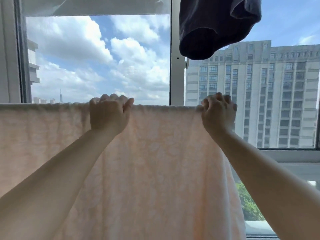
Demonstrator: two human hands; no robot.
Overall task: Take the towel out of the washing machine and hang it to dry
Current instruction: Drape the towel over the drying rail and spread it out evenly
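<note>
Both forearms reach up from the bottom edge; left hand [109, 114] and right hand [218, 112] have fingers curled over the top fold of the pink towel [155, 161]; towel drapes down before the window [97, 58], support beneath hidden; dark garment [216, 26] hangs above right; washer stage evidently done; hanging nearly complete, likely only spreading and release remain.

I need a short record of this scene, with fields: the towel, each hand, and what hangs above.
towel: pale peach towel, top edge stretched level before the window
left hand: left hand grips the top edge
right hand: right hand grips the top edge near the right corner
above: dark garment hanging at upper right
</note>
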